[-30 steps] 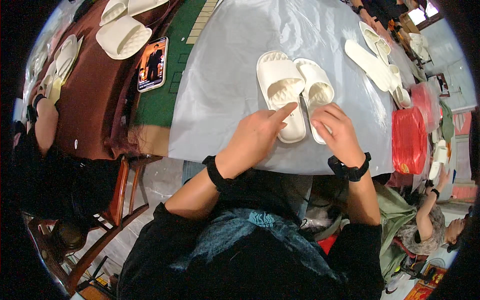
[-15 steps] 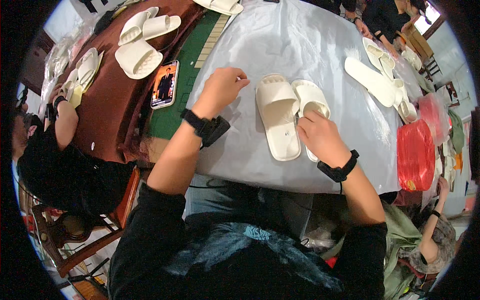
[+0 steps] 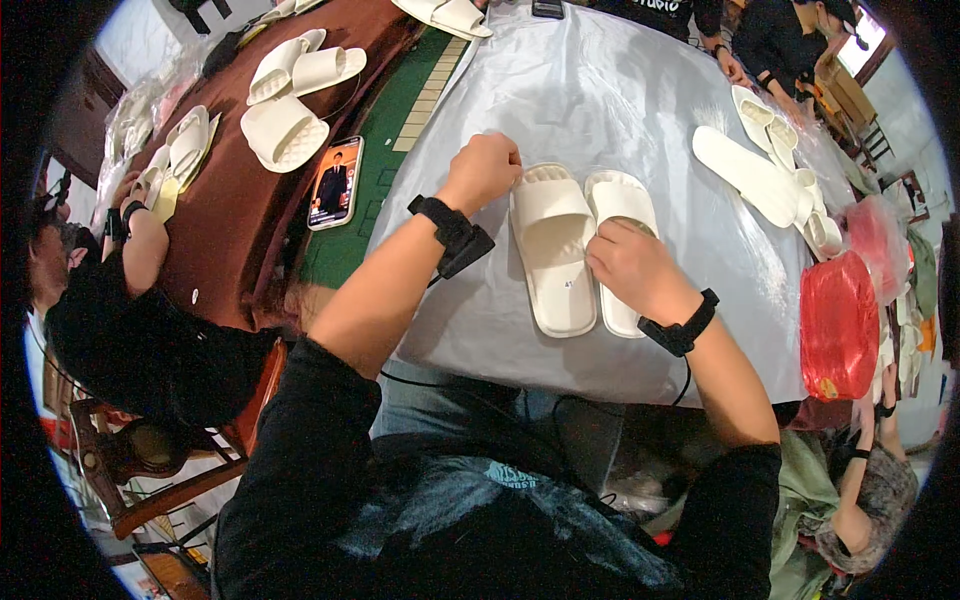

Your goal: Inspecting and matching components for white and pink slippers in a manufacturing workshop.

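Observation:
A pair of cream slippers lies side by side in front of me, toes pointing away. The left slipper (image 3: 560,285) shows its whole insole and broad strap. My left hand (image 3: 487,168) is closed at that slipper's outer toe edge; its fingertips are partly hidden, and I cannot tell whether they grip anything. My right hand (image 3: 632,262) is closed on the right slipper (image 3: 622,200), its curled fingers at the strap opening and covering the middle of that slipper. Black bands are round both wrists.
A grey sheet (image 3: 450,330) covers the table. More slippers (image 3: 285,133) and a phone (image 3: 335,183) lie to the left. At the right are a slipper sole (image 3: 740,175) and a red plastic-wrapped bundle (image 3: 838,325). Other people sit at left, far right and lower right.
My left hand has moved right, up to the left slipper's toe, and its fingers have curled in. The right slipper now lies straighter beside the left one. My right hand stays on it.

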### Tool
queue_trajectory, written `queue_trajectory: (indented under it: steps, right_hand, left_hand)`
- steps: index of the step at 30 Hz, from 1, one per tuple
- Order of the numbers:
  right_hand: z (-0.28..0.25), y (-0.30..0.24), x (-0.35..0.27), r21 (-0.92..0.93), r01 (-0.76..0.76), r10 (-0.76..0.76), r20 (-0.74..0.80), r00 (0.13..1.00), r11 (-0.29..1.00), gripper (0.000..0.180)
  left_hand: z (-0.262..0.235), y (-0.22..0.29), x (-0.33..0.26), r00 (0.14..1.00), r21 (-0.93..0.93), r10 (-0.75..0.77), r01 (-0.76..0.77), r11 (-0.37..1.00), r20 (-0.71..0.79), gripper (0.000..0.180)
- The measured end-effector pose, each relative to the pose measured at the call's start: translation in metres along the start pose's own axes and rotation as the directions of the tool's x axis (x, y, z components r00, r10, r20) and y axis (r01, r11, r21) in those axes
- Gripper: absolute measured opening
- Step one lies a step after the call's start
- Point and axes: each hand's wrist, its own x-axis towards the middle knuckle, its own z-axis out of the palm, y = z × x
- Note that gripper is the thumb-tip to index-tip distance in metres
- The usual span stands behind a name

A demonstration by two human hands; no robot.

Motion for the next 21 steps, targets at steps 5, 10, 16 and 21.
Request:
queue_trajectory:
  steps: [5, 10, 16, 21]
  right_hand:
    - [0.003, 0.003, -0.003, 0.045, -0.004, 0.005, -0.007, 1.000, 0.999, 0.009]
    - [0.002, 0.005, -0.005, 0.070, 0.019, -0.017, -0.021, 1.000, 0.997, 0.009]
    - [0.000, 0.004, -0.006, 0.110, 0.050, -0.050, -0.003, 0.999, 0.993, 0.006]
    - [0.000, 0.004, -0.004, 0.144, -0.022, 0.021, 0.009, 1.000, 0.989, 0.008]
  left_hand:
    - [0.006, 0.009, 0.002, 0.985, -0.015, -0.003, 0.000, 1.000, -0.175, 0.024]
    - [0.010, 0.004, 0.001, 0.991, 0.161, -0.052, 0.072, 0.984, -0.127, 0.025]
    - [0.020, -0.007, -0.002, 0.988, -0.031, -0.027, 0.023, 0.999, -0.154, 0.019]
    - [0.013, -0.005, -0.010, 0.955, -0.064, 0.058, -0.080, 0.995, -0.292, 0.012]
